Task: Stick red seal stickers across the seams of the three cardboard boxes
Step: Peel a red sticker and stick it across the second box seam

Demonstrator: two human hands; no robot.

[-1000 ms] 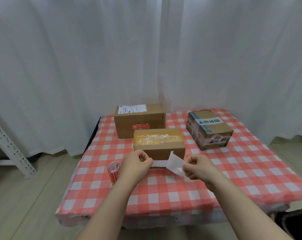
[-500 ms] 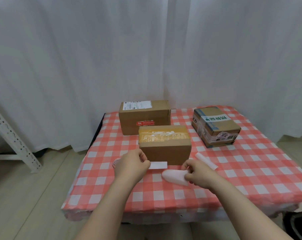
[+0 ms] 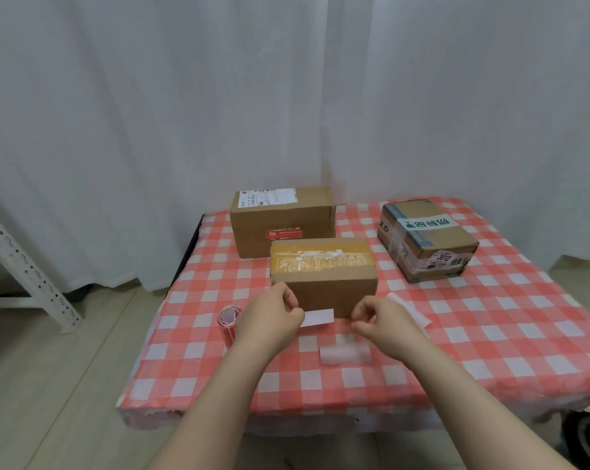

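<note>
While the left hand (image 3: 269, 318) pinches one end of a white strip (image 3: 318, 317) between thumb and forefinger, the strip juts out level to the right, just in front of the lower front face of the middle box (image 3: 324, 283). The right hand (image 3: 380, 322) hovers just beyond the strip's free end without touching it. Its fingers are curled, thumb and forefinger close together, and it cannot be told whether they hold anything.

The middle box has yellowish tape across its top. Behind it stands the back box (image 3: 281, 218), with a shipping label on top and a red seal sticker (image 3: 284, 234) on its front face. The right box (image 3: 427, 239), wrapped in blue tape, stands well apart to the right.

A roll of red stickers (image 3: 229, 322) lies on the checked tablecloth (image 3: 490, 334) just left of the left hand. One pale backing scrap (image 3: 346, 355) lies below the hands, another (image 3: 412, 310) beside the right hand. White curtains (image 3: 151, 130) hang behind.
</note>
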